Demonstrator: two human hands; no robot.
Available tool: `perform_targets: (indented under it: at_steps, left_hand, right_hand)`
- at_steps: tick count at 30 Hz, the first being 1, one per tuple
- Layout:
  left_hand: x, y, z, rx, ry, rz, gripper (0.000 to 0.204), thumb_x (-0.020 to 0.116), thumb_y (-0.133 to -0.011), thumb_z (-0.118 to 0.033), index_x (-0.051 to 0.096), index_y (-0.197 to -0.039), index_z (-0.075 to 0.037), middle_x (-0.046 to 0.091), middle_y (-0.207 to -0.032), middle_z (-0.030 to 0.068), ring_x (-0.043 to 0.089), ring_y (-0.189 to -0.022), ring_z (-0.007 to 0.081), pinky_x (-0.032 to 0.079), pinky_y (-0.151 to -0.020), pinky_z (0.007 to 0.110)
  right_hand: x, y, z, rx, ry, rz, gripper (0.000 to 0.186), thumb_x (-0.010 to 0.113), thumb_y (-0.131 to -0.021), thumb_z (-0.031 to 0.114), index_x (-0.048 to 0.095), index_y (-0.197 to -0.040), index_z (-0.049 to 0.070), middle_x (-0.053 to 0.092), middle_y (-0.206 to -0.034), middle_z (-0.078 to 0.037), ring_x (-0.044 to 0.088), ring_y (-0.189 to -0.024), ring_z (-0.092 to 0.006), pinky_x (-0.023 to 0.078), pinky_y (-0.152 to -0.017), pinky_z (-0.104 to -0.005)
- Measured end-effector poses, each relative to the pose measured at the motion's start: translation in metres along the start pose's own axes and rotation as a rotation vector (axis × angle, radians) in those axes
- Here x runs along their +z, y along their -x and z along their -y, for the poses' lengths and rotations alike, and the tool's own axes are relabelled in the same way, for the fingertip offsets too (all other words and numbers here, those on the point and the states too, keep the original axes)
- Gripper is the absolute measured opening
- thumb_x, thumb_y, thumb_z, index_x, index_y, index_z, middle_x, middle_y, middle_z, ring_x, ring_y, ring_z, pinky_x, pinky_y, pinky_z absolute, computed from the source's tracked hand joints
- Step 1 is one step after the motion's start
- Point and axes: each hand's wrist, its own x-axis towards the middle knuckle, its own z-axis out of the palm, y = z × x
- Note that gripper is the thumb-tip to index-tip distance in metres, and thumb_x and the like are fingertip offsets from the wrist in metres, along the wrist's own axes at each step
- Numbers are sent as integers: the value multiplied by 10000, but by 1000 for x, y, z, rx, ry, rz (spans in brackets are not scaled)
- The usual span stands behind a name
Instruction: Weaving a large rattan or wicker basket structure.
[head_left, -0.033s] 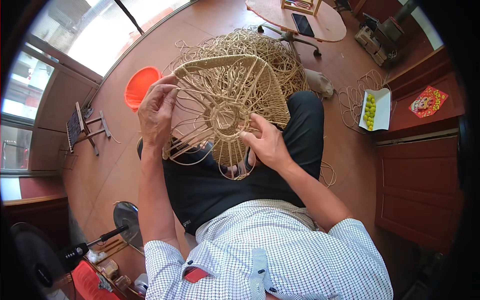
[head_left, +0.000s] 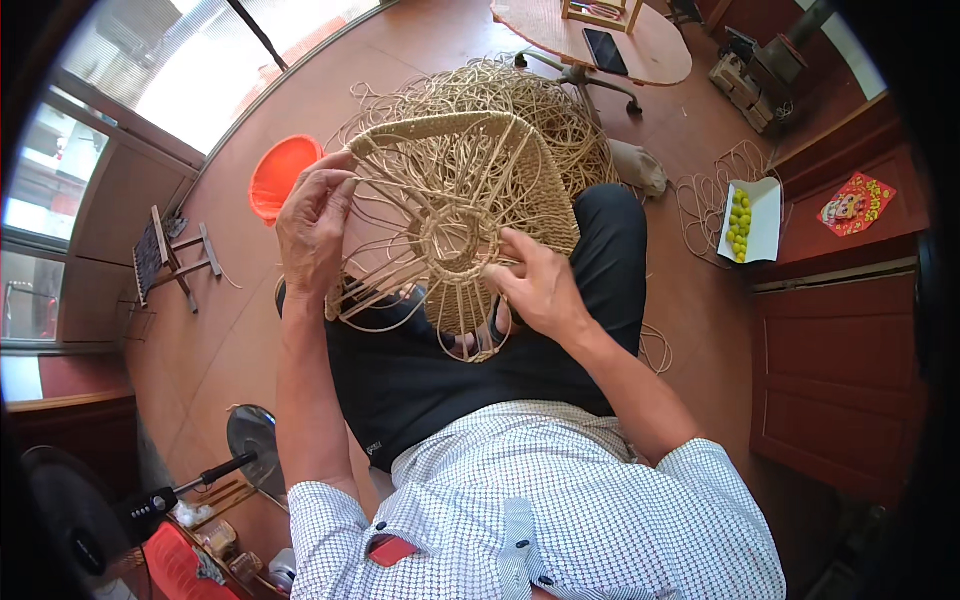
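Woven cord piece (head_left: 553,190), open-framed & tan, is up over the lap, btwn the knees, in front of a big tangled cord pile (head_left: 480,85) on the floor (head_left: 225,330). From my remote seat I see both hands on it. L hand (head_left: 312,235): thumb & index pinched tight nr the piece's upper-L end, w/ a thin strand (head_left: 385,185) btwn the tips, running R toward the middle; other fingers curled. R hand (head_left: 540,285): thumb & index part-closed, small gap btwn, gripping the R edge of the round central ring (head_left: 458,266); rest of fingers bent, can't tell if they touch anything. Loose spokes fan out L of the ring, dense weave on the R side. Elsewhere I've got an orange-red tub (head_left: 285,170) just L of the pile, a phone (head_left: 606,52) on the round worktop (head_left: 655,65) up top, a white tray (head_left: 767,220) w/ yellow-green round items (head_left: 740,222) far R, nr a red paper decoration (head_left: 857,203). Low stool (head_left: 157,255) far L, fan (head_left: 257,447) lower L.
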Motion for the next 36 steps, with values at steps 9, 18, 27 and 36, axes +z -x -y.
perform_targets:
  at_steps: [9, 18, 27, 36]
  left_hand:
    - [6, -8, 2, 3, 20, 41, 111, 751, -1089, -49, 797, -1143, 36, 777, -1408, 97, 721, -1278, 179, 595, -1089, 341]
    - [-2, -19, -6, -52, -68, 99, 95, 760, -1081, -76, 806, -1119, -2, 788, -1306, 77, 748, -1216, 191, 617, -1016, 358]
    - [47, -90, -29, 376, -795, 68, 101, 777, -1050, -231, 830, -1069, -147, 755, -1053, 62, 723, -1038, 299, 549, -921, 444]
    - [82, -60, -31, 337, -694, -123, 118, 757, -1069, -189, 792, -1128, -93, 788, -1020, 115, 750, -972, 327, 563, -872, 460]
  right_hand:
    - [13, -56, -2, -949, 625, -365, 327, 801, -960, 55, 803, -1282, 110, 777, -1255, -86, 758, -1198, -327, 603, -1011, -441]
    - [18, -68, -14, -985, 554, -214, 409, 737, -999, -22, 784, -1394, 73, 804, -1274, -135, 802, -1116, -347, 643, -968, -427]
    - [21, -57, -13, -963, 744, -71, 657, 653, -965, -42, 551, -1610, -115, 641, -1490, -269, 677, -1359, -427, 558, -1175, -482]
    - [13, -59, -15, -896, 849, -58, 702, 662, -952, -11, 520, -1632, -115, 618, -1491, -249, 666, -1355, -402, 556, -1163, -470]
